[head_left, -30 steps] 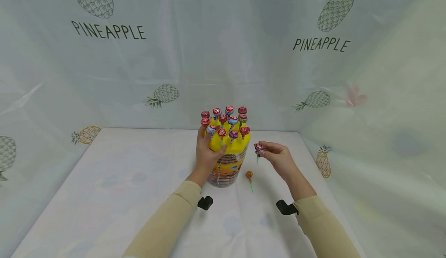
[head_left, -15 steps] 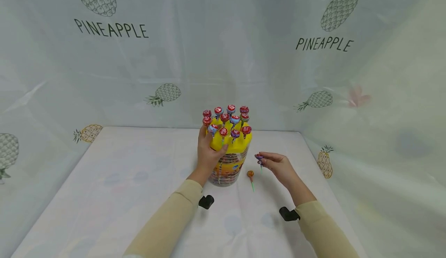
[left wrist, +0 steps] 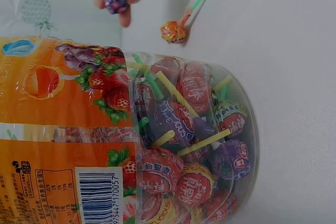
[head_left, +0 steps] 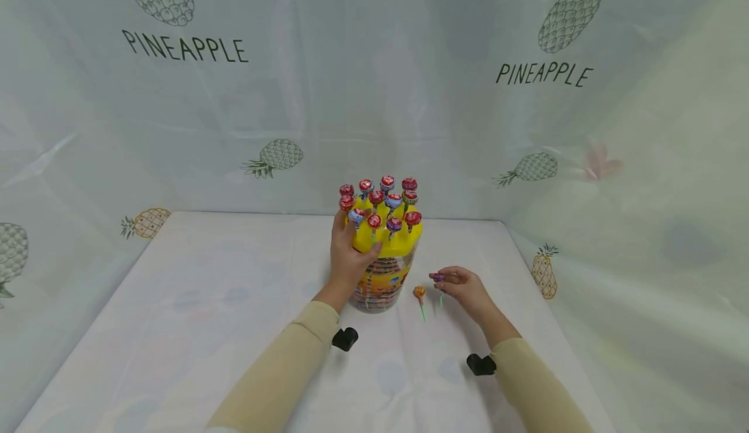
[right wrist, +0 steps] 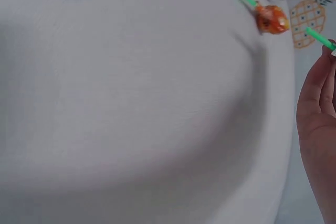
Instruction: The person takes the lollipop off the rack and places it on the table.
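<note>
- The left hand (head_left: pixel 347 261) is clamped round the yellow plastic lid (head_left: pixel 399 243) of a clear, round plastic jar (head_left: pixel 377 293), thumb on the front and fingers along the left side.
- The jar stands on the white-covered table (head_left: pixel 234 355), near the middle; its lid carries wrapped lollipops (head_left: pixel 374 222) in red, blue and purple, heads up.
- The right hand (head_left: pixel 466 290) pinches a purple-wrapped lollipop (left wrist: pixel 116 4) with a green stick between thumb and fingers, to the right of the jar and apart from it.
- That stick points downward in the head view; whether its tip touches the table cannot be told.
- An orange-wrapped lollipop (head_left: pixel 419 291), also on a green stick, lies on the table between the jar and the right hand, its stick toward the person.
- The left wrist view shows more wrapped candies (left wrist: pixel 157 169) inside the jar and an orange printed label (left wrist: pixel 42 98) with fruit pictures and a barcode.
- Behind hangs a pale sheet (head_left: pixel 374 114) printed with pineapples.
</note>
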Demonstrator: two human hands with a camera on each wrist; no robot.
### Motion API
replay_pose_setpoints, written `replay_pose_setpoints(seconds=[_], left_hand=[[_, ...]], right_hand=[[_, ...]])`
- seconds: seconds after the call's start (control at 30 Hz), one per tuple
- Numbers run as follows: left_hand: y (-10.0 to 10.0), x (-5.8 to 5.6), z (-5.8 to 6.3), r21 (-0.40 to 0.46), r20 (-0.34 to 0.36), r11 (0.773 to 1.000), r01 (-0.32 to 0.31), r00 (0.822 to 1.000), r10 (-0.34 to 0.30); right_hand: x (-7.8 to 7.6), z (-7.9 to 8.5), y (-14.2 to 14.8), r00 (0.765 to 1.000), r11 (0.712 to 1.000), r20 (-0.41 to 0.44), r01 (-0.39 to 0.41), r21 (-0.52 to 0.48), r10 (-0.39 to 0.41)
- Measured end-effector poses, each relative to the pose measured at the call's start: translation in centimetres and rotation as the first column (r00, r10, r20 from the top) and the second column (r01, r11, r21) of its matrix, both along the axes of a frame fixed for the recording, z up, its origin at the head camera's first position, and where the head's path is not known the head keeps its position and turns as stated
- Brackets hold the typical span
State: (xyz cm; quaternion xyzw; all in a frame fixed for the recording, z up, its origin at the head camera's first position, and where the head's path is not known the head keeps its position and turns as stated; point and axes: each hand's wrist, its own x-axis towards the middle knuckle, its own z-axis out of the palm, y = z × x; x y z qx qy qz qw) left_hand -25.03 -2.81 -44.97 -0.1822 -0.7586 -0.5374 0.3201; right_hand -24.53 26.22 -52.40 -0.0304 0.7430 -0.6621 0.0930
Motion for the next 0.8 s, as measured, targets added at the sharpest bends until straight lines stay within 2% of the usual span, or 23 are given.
replay_pose_setpoints(seconds=[0.23,0.8], left_hand=[[0.0,0.0,0.0,0.007,0.020,1.000,0.013,1.000,-0.014],[-0.1,0.2,0.1,0.007,0.019,1.000,0.011,1.000,-0.011]], right_hand=[[-0.3,-1.5,0.0,0.997,0.994,0.061,0.047,0.100,-0.053],[-1.4,-2.7,0.1,0.994,0.959,0.070,0.057,0.278,-0.079]])
